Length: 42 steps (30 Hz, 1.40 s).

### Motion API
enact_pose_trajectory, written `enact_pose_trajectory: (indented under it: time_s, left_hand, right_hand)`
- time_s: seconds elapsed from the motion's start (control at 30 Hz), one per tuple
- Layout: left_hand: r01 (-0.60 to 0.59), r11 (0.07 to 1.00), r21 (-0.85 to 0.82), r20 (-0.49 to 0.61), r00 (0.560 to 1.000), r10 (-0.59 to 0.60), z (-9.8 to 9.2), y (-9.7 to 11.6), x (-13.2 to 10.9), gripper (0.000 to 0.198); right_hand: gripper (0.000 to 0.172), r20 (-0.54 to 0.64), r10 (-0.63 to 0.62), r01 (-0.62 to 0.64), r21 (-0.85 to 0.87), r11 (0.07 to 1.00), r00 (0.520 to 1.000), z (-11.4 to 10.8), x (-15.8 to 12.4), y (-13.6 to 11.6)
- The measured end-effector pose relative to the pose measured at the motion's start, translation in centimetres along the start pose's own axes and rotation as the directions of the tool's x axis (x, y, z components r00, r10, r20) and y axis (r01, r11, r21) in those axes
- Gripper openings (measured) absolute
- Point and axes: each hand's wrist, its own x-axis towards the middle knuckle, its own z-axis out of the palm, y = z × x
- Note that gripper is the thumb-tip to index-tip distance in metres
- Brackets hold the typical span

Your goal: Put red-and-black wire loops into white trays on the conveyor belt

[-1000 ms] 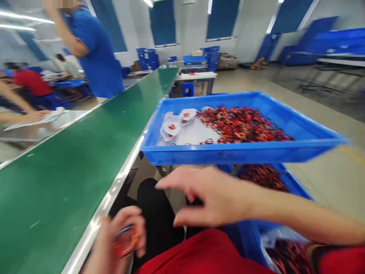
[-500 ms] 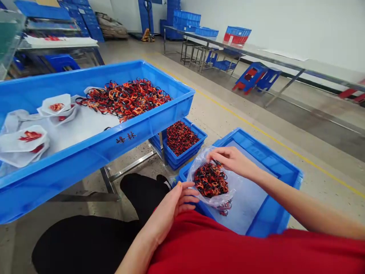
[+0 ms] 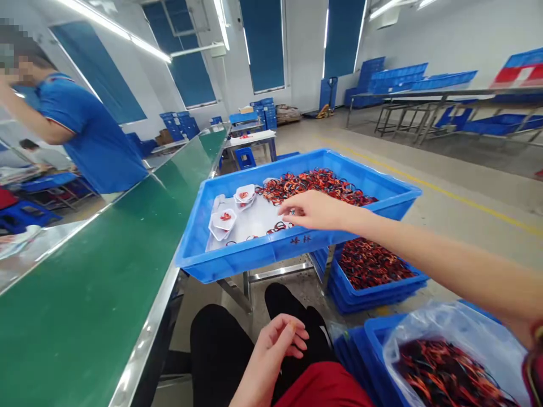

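My right hand (image 3: 311, 209) reaches over the front side of a large blue tray (image 3: 244, 259), fingers bent and apart, with nothing visible in them. Just under its fingertips lie a few loose hair ties (image 3: 279, 227) on the white liner. A larger heap of red, orange and black hair ties (image 3: 318, 183) fills the tray's back and right. Two stacks of white paper pieces with red bits on top, a front stack (image 3: 220, 223) and a back stack (image 3: 245, 195), sit on the left. My left hand (image 3: 280, 339) hangs above my lap, loosely curled and empty.
A clear bag (image 3: 407, 333) of hair ties stands in a blue crate at lower right. Stacked blue crates (image 3: 360, 299) with more ties are beside the tray stand. A green conveyor belt (image 3: 106, 282) runs along the left; a person in a blue shirt (image 3: 93, 135) stands beyond it.
My view has swung up and left. My right hand has left the bag of hair ties and moved over the tray. My left hand has come away from the bag, its fingers more curled.
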Motion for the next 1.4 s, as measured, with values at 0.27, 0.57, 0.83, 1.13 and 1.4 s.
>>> enact_pose_trajectory:
  time_s: [0.27,0.57,0.83,1.13,1.4]
  left_hand:
    - [-0.292,0.939,0.184,-0.351,0.872,0.34,-5.4,2.7,-1.0,0.033]
    - [-0.298,0.405,0.864,-0.164,0.594,0.788,-8.4,17.0,3.5,0.02]
    - [-0.464,0.316,0.828,0.117,0.694,0.711,-5.3,20.2,10.4,0.058]
    - [-0.515,0.425,0.744,0.038,0.669,0.743,-4.9,19.8,9.2,0.04]
    - [-0.605,0.692,0.394,-0.033,0.743,0.668,-7.2,18.6,6.0,0.038]
  right_hand:
    - [0.007,0.407,0.166,-0.191,0.021,0.981,0.898,5.9,11.4,5.1]
    - [0.028,0.33,0.046,-0.269,0.673,0.689,0.943,3.9,11.7,5.6]
    - [0.027,0.419,-0.038,-0.377,0.849,0.37,0.907,3.8,11.2,3.7]
    - [0.025,0.44,-0.17,-0.374,0.872,0.315,0.882,3.4,10.9,3.0]
    - [0.04,0.515,-0.06,-0.086,0.256,0.963,0.855,4.6,12.5,3.2]
